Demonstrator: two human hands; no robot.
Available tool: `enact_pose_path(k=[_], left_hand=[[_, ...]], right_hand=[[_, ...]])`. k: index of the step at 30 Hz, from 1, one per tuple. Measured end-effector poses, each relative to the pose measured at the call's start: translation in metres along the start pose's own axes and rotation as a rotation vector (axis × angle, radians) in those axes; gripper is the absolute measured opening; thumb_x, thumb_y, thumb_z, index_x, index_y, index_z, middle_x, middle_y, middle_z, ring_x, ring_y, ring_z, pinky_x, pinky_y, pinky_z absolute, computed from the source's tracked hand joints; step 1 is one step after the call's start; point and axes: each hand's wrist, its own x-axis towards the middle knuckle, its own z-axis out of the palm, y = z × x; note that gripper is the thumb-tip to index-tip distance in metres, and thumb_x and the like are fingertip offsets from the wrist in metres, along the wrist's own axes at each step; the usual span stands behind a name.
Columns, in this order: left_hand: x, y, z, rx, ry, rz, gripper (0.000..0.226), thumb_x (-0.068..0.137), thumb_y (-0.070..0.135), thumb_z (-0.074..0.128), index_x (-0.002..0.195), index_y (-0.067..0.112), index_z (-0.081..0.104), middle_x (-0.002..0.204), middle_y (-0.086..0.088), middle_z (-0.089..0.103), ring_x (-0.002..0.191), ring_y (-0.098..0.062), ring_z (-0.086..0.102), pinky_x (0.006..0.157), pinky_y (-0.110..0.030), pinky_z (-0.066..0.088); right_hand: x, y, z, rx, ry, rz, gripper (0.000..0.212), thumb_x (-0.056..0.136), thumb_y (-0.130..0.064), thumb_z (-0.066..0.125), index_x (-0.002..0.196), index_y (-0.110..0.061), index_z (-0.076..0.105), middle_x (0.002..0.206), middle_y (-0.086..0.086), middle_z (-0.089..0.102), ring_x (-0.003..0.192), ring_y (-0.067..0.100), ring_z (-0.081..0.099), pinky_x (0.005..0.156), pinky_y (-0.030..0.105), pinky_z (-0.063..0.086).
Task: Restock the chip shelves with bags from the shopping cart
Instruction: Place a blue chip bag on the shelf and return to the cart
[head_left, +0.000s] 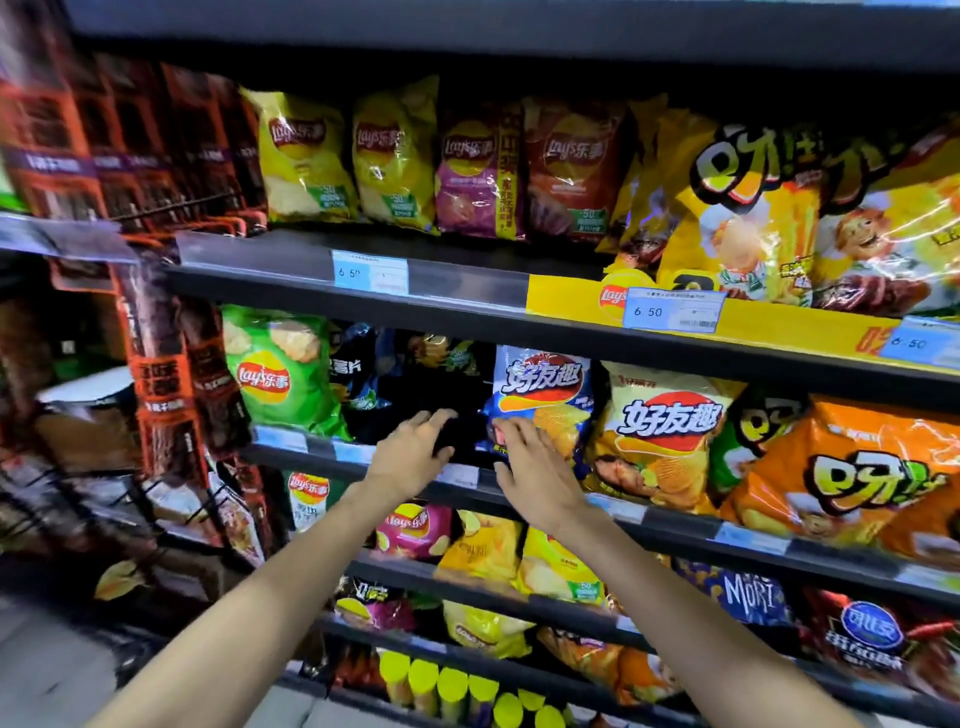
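Both my hands reach to the middle shelf. My left hand grips the lower edge of a black chip bag, fingers above and thumb below. This bag stands in the dark slot between a green Lay's bag and a blue ridged-chip bag. My right hand lies with straight fingers against the blue bag's lower left corner, beside the black bag. The shopping cart is out of view.
The upper shelf holds yellow, purple and red-brown Lay's bags. Yellow and orange bags fill the right side. Lower shelves carry more bags and a row of yellow-lidded cans. An orange wire rack with dark packets stands at the left.
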Motion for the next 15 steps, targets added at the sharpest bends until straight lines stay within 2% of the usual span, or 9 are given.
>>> enact_pose_path(k=[4, 8, 12, 15], left_hand=[[-0.039, -0.035, -0.025, 0.177, 0.053, -0.005, 0.048, 0.096, 0.027, 0.056, 0.142, 0.026, 0.042, 0.133, -0.004, 0.05, 0.12, -0.03, 0.052, 0.08, -0.044, 0.052], [-0.087, -0.085, -0.051, 0.253, 0.058, -0.06, 0.045, 0.096, 0.025, 0.056, 0.14, 0.021, 0.047, 0.135, -0.007, 0.053, 0.122, -0.034, 0.052, 0.084, -0.044, 0.052], [-0.159, -0.143, -0.08, 0.278, 0.076, -0.128, 0.041, 0.082, 0.017, 0.07, 0.122, 0.016, 0.061, 0.11, -0.009, 0.064, 0.101, -0.038, 0.063, 0.072, -0.045, 0.056], [-0.216, -0.175, -0.104, 0.3, 0.095, -0.268, 0.036, 0.085, 0.021, 0.064, 0.121, 0.021, 0.061, 0.109, -0.006, 0.064, 0.103, -0.035, 0.062, 0.072, -0.042, 0.053]], right_hand=[[0.01, -0.042, 0.015, -0.029, -0.072, -0.081, 0.053, 0.1, -0.022, 0.05, 0.149, -0.015, 0.032, 0.144, 0.006, 0.037, 0.132, 0.029, 0.037, 0.103, 0.039, 0.041], [0.021, -0.096, 0.037, -0.062, -0.148, -0.151, 0.047, 0.101, -0.027, 0.048, 0.144, -0.014, 0.036, 0.139, 0.005, 0.04, 0.126, 0.029, 0.042, 0.098, 0.042, 0.043], [0.022, -0.171, 0.063, -0.059, -0.218, -0.266, 0.043, 0.1, -0.025, 0.048, 0.141, -0.013, 0.039, 0.137, 0.007, 0.044, 0.129, 0.03, 0.041, 0.102, 0.042, 0.04], [0.017, -0.231, 0.082, -0.035, -0.253, -0.363, 0.041, 0.099, -0.023, 0.048, 0.138, -0.014, 0.04, 0.135, 0.006, 0.046, 0.129, 0.029, 0.042, 0.102, 0.04, 0.037]])
